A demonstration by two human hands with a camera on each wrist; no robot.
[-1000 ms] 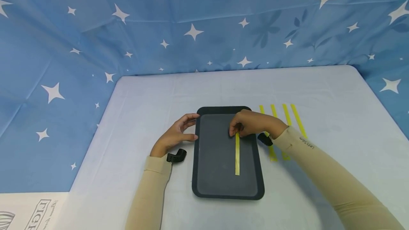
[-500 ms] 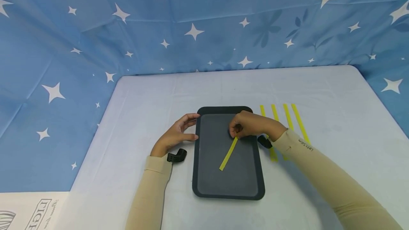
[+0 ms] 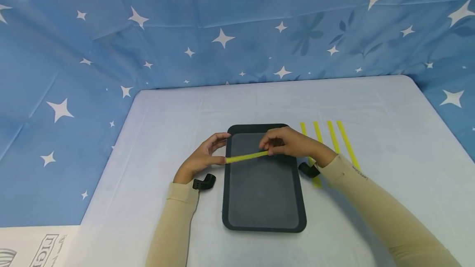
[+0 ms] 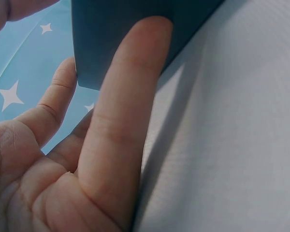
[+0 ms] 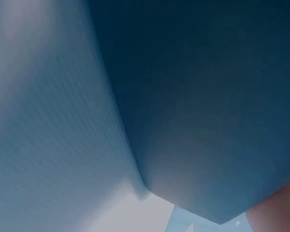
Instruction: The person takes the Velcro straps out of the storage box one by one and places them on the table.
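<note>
My right hand (image 3: 287, 141) is over the upper right of a dark grey tray (image 3: 263, 201) and pinches one end of a yellow strip (image 3: 246, 157) between thumb and fingers. The strip runs nearly level across the tray, its far end right at my left thumb. At the tray's left rim is my left hand (image 3: 202, 155), thumb and fingers extended with their tips at the edge. Up close in the left wrist view, the straight thumb (image 4: 121, 111) overlaps the tray's dark side wall (image 4: 94, 43). Dark wall (image 5: 198, 111) fills most of the right wrist view; the strip is hidden there.
Several more yellow strips (image 3: 349, 145) lie side by side right of the tray, partly behind the right wrist and sleeve. A white cloth (image 3: 167, 110) covers the table. Behind hangs a blue star-patterned curtain (image 3: 252, 19). A printed sheet (image 3: 33, 244) shows at lower left.
The yellow strip has swung from pointing toward the front of the tray, through a slant, to lying crosswise, its free end now at my left thumb. The left hand has stayed at the rim.
</note>
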